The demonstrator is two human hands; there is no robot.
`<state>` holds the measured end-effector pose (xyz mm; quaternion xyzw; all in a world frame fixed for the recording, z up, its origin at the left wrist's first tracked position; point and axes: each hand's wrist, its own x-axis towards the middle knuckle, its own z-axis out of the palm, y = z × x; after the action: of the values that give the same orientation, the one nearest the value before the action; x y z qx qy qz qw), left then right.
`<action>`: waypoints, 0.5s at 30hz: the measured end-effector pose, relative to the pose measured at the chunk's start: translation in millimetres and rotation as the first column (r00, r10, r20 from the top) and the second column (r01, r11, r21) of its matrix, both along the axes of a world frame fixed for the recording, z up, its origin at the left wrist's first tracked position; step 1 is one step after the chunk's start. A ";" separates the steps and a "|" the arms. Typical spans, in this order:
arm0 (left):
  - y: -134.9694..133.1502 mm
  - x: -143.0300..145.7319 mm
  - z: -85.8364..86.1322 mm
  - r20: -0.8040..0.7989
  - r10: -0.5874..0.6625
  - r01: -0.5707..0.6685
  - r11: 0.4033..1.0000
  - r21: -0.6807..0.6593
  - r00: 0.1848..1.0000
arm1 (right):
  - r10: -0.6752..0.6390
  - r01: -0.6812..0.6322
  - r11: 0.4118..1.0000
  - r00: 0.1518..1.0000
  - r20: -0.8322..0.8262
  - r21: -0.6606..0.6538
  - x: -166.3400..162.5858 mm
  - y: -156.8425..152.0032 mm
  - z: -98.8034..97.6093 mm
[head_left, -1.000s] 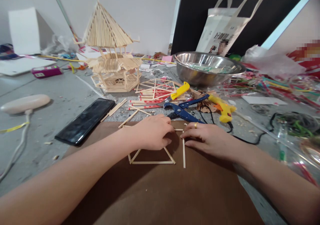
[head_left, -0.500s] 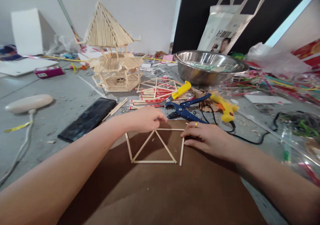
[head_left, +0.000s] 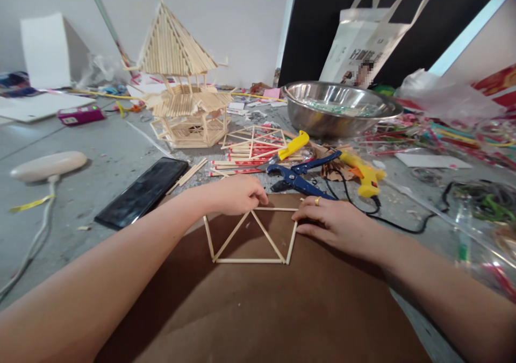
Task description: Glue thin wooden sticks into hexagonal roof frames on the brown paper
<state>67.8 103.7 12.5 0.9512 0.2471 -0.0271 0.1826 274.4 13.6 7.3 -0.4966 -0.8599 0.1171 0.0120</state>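
Thin wooden sticks (head_left: 250,239) lie in a flat frame on a brown cardboard sheet (head_left: 258,309): a triangle inside a wider four-sided outline. My left hand (head_left: 236,193) rests at the frame's top, its fingertips pinched at the triangle's apex. My right hand (head_left: 336,223), with a ring on one finger, lies flat on the cardboard and its fingertips touch the frame's upper right corner, where the top stick meets the right side stick.
Just beyond the hands lie blue cutters (head_left: 296,177), a yellow glue gun (head_left: 363,175), a yellow-handled knife (head_left: 292,145) and loose sticks (head_left: 242,161). A black phone (head_left: 141,191) lies left. Farther back stand a stick pagoda (head_left: 181,78) and a steel bowl (head_left: 338,107).
My left hand lifted off the triangle and moved up to its apex, uncovering the frame. The right side stick swung in, its lower end now meeting the base stick's right end.
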 end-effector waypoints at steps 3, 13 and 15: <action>0.2 0.0 -0.2 0.001 -0.014 0.014 1.000 0.001 1.000 | 0.001 -0.001 1.000 1.000 0.010 0.000 -0.4 0.2 0.2; 1.1 0.1 0.4 -0.005 -0.011 0.010 0.999 -0.048 1.000 | -0.011 0.010 1.000 1.000 0.018 0.011 0.8 1.3 -2.8; 1.1 0.1 -0.2 0.000 -0.015 0.015 0.999 -0.047 1.000 | -0.007 0.007 1.000 1.000 0.017 0.014 1.8 1.9 -3.1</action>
<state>67.9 104.8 12.3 0.9485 0.2393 -0.0346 0.2047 276.2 15.4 4.3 -0.5006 -0.8590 0.1067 0.0085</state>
